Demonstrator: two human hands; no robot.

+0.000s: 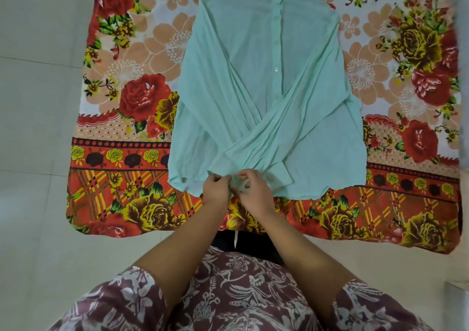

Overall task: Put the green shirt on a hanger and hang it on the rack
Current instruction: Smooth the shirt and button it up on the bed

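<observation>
Both hands, left hand and right hand, pinch the green shirt at its hem. Its crossed sleeves cover the front. A floral sheet lies beneath the shirt.

Thin matt cloth green shirt with glossy buttons, printed floral cloth sheet, smooth pale floor tiles

A: What's spread on the floor?

B: A floral sheet, lying flat on pale floor tiles that show along the left and near sides.

A: Its pattern?

B: Big red roses and peach blossoms on white across the middle and far part. Toward the near edge there's a red-and-yellow plaid band with yellow roses.

A: Anything else?

B: A black cloth at the middle of the sheet's near edge, with a thin white strip on it.
</observation>
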